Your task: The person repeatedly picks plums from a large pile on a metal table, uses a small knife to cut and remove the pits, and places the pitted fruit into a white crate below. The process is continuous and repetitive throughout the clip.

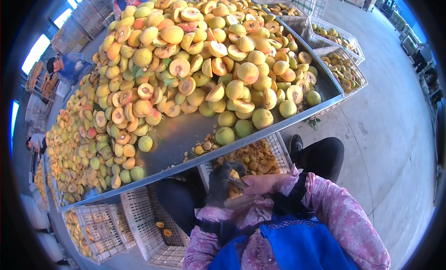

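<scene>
My left hand (219, 183), in a dark glove, holds a piece of yellow peach (234, 173). Close against it is my bare right hand (259, 184), closed around a small grey metal tool (238, 182) whose end meets the fruit; its exact kind is unclear. Both hands are over a white plastic crate (281, 148) between my knees, which holds peach scraps and pits (259, 156). Before me, a metal-rimmed table (195, 162) bears a large heap of peaches (181, 66), many halved with pits showing. A few whole greenish ones lie near the rim.
An open crate (139, 217) with two peach halves stands at my left, beside a fuller crate (101, 231). More peach-filled crates (343, 73) line the table's right end. Other people (71, 68) are across and left of the heap. Concrete floor (383, 130) extends to the right.
</scene>
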Demonstrator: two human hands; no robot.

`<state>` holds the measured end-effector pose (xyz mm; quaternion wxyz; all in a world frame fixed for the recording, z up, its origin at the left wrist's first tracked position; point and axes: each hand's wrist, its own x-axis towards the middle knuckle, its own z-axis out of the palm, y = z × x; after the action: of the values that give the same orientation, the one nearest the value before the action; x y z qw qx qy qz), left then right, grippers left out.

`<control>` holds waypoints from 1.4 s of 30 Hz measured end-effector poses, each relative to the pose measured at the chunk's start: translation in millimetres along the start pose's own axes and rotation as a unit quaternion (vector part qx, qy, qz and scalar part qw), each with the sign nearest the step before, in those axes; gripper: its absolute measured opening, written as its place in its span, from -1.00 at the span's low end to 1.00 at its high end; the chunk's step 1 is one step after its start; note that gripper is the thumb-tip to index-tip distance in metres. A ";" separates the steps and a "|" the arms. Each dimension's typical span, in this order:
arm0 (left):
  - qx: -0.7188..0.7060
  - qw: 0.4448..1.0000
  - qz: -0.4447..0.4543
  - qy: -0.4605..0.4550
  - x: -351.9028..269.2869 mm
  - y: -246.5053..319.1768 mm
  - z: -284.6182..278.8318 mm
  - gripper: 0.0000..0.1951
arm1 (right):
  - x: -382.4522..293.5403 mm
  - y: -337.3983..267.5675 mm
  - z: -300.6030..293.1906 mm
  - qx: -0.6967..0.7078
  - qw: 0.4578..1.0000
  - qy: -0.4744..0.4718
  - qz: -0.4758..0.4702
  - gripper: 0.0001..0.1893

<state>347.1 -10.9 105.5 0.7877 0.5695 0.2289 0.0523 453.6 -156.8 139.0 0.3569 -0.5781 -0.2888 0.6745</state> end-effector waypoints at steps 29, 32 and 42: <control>0.164 0.958 0.151 0.182 49.3 156.7 -34.6 -0.57 | 27.6 128.3 -15.8 -0.322 0.945 0.064 0.002 -0.51; 0.000 0.987 0.010 0.162 123.2 171.7 32.4 -0.56 | 21.7 115.8 -19.8 -0.295 0.951 0.093 0.015 -0.59; -0.042 0.988 0.120 0.093 154.1 113.8 20.1 -0.63 | -0.5 75.4 -22.6 -0.225 0.963 0.145 -0.005 -0.64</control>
<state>513.0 63.7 168.9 0.7742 0.5520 0.2287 0.2089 464.8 -201.4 75.2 0.2590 -0.7339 -0.3813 0.4989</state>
